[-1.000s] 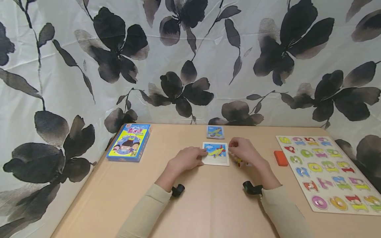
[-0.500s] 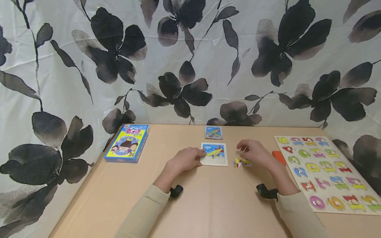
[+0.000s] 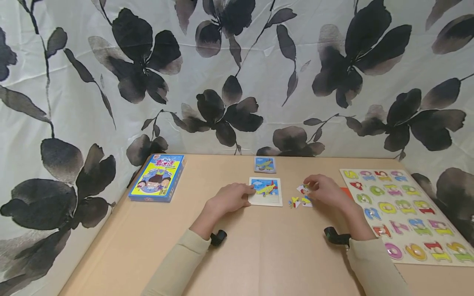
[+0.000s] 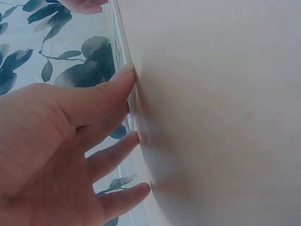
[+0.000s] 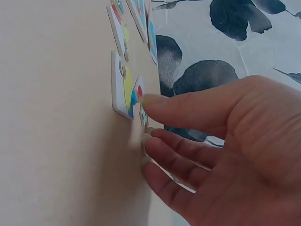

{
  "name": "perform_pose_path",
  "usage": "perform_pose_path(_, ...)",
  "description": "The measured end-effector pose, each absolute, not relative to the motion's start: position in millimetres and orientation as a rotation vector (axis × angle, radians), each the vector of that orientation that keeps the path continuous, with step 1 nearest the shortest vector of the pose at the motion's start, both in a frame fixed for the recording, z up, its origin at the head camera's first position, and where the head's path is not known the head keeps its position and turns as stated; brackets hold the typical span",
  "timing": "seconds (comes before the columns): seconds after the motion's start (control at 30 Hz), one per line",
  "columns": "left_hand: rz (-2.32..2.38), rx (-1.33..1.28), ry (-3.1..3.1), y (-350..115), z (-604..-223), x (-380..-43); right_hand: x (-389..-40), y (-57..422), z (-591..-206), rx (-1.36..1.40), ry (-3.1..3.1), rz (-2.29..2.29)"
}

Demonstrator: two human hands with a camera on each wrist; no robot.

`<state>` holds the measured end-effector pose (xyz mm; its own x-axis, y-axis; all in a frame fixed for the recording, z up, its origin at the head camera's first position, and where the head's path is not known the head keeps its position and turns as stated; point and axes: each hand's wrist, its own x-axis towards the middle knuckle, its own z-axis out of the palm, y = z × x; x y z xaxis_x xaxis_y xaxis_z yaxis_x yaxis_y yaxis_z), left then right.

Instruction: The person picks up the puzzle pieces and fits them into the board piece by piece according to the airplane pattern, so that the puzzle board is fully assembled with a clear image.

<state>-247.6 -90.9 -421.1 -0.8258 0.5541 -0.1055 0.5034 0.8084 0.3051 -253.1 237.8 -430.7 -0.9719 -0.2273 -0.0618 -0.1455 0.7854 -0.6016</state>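
Note:
In the head view, a square puzzle board (image 3: 265, 192) with a yellow plane on blue lies at the table's middle. My left hand (image 3: 230, 197) rests at its left edge, thumb and index finger touching it. Several loose puzzle pieces (image 3: 294, 202) lie just right of the board. Over them is my right hand (image 3: 327, 192), its fingertips touching a small piece near the back. The right wrist view shows my thumb (image 5: 162, 107) against a white piece with a red spot (image 5: 139, 89). A larger yellow and blue piece (image 5: 123, 89) lies beside it.
A small plane picture (image 3: 264, 164) lies behind the board. A blue and yellow card box (image 3: 157, 177) sits at the back left. On the right are a large number board (image 3: 411, 230) and an orange-red block (image 3: 347, 192), partly covered by the right hand. A floral cloth (image 3: 289, 82) hangs behind the table.
My right hand has moved right from the board's right edge, and the loose pieces beneath it now show, more spread out. The left hand has stayed at the board's left edge.

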Motion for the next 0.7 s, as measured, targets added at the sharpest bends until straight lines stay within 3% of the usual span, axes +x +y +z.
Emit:
perform_pose_path(0.4, 0.39, 0.82, 2.816, -89.5, -423.0, -248.3, -259.2, 220.9, -440.5, 0.003, 2.854, -0.923)
perform_pose_path(0.7, 0.398, 0.829, 2.823, -90.0, -423.5, -247.6, -258.9, 220.0, -440.7, -0.021, 2.762, -1.052)
